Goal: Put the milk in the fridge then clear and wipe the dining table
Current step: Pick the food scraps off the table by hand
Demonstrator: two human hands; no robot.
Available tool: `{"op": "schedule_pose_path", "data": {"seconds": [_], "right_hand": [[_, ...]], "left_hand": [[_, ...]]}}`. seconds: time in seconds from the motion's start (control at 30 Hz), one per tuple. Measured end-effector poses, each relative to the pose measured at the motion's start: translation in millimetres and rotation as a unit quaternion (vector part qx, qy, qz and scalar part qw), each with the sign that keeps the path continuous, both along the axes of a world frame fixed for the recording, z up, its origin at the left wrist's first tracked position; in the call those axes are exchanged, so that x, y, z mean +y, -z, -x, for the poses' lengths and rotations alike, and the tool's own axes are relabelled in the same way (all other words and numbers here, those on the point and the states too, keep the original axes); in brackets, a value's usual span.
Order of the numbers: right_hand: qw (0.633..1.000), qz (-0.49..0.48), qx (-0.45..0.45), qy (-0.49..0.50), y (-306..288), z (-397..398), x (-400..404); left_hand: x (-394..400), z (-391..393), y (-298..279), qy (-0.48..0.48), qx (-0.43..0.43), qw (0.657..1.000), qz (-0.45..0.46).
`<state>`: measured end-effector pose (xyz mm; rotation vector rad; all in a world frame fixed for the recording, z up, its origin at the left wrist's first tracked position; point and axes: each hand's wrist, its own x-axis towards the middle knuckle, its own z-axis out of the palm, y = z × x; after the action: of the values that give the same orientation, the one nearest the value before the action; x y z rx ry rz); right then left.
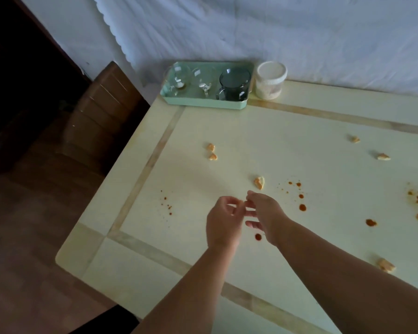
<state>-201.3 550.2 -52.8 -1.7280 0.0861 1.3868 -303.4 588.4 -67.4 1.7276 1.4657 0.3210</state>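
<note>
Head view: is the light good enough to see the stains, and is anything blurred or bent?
Head view: dim, soft light with no glare on the table; red stains and crumbs read clearly; both hands, left and right, look slightly soft; table edges bow from the wide lens; the left side is near black.

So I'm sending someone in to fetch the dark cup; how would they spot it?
Find the mint-green tray at the table's far corner by the white cloth. Three cups stand in it. The dark cup is the rightmost, nearest the white-lidded jar; it alone is smoky grey, the other two being clear glass.
</note>
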Motion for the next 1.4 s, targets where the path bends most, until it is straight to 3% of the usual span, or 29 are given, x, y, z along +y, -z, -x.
{"op": "schedule_pose_path", "data": {"seconds": [0.1, 0.27, 0.43, 0.7, 0.8, 0.93, 1.1, 1.17, 1.3, 1.4], "right_hand": [[0.995, -0.032, 0.06, 0.069, -3, -9, 14], [0.991, -0.059, 0.079, 0.093, 5, -21, 33], [0.989, -0.055, 0.092, 0.105, 19, -26, 42], [0.983, -0.089, 0.122, 0.103, 27, -30, 52], [0.983, -0.089, 0.12, 0.102, 28, -33, 51], [0.984, -0.085, 0.119, 0.098, 33, -33, 45], [0.981, -0.09, 0.134, 0.106, 33, -35, 38], [0.978, -0.092, 0.143, 0.117, 31, -36, 33], [0.973, -0.089, 0.154, 0.146, 23, -38, 20], [0.968, -0.096, 0.163, 0.168, 14, -38, 8]], "left_hand": [[9, -17, -3, 0.036, -0.053, 0.998, 0.023], [47, -30, 0, 0.005, -0.032, 0.999, -0.04], [107, -36, 13, 0.011, 0.065, 0.989, -0.134], [178, -73, 32, 0.201, 0.22, 0.94, -0.164], [181, -80, 35, 0.226, 0.254, 0.922, -0.184], [172, -78, 41, 0.173, 0.225, 0.931, -0.23], [151, -67, 49, 0.104, 0.157, 0.96, -0.207], [138, -64, 49, 0.067, 0.125, 0.976, -0.166], [100, -67, 33, -0.037, 0.001, 0.999, 0.003], [61, -71, 15, -0.015, -0.061, 0.997, 0.048]]}}
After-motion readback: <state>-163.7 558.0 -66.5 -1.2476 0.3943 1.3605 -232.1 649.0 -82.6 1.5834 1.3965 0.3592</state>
